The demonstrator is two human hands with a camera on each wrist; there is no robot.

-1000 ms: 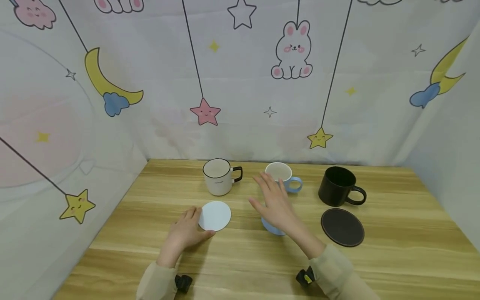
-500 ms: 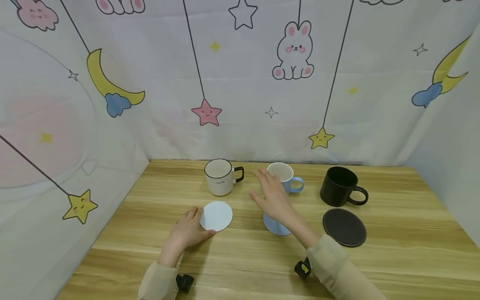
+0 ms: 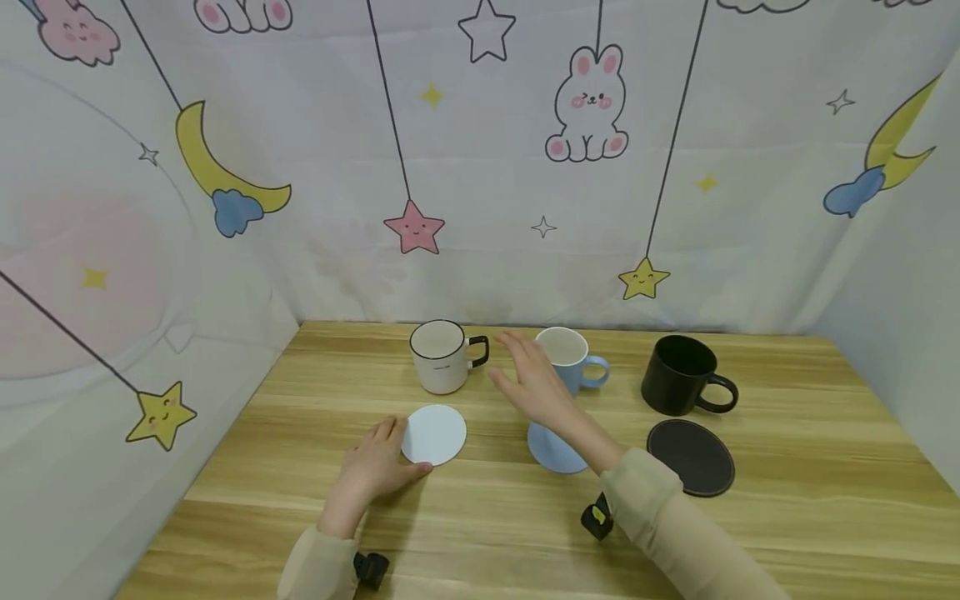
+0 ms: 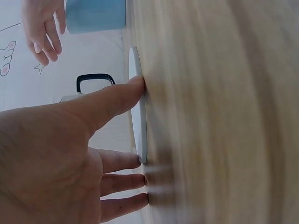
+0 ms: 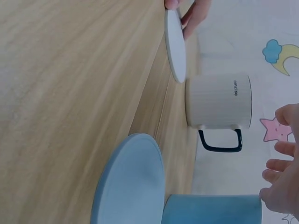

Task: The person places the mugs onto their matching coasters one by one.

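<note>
My left hand (image 3: 375,462) rests on the table and holds the edge of a round white coaster (image 3: 435,435) between thumb and fingers. The coaster lies flat, as the left wrist view (image 4: 136,121) also shows. Behind it stands a white mug (image 3: 440,372) with a black rim and black handle. My right hand (image 3: 542,390) is in the air with its fingers extended, holding nothing. It hovers between the white mug and a light blue mug (image 3: 576,379), partly hiding the blue one. Below that hand lies a round blue coaster (image 3: 555,452), partly covered by the forearm.
To the right stands a black mug (image 3: 670,379), its handle pointing right. In front of it lies a round black coaster (image 3: 697,454), partly behind the right sleeve (image 3: 645,492). A white curtain (image 3: 480,167) with cartoon prints hangs along the table's back edge.
My right hand has shifted slightly left and upward, toward the white mug's handle, uncovering more of the blue mug and blue coaster. The left hand and white coaster have stayed in place.
</note>
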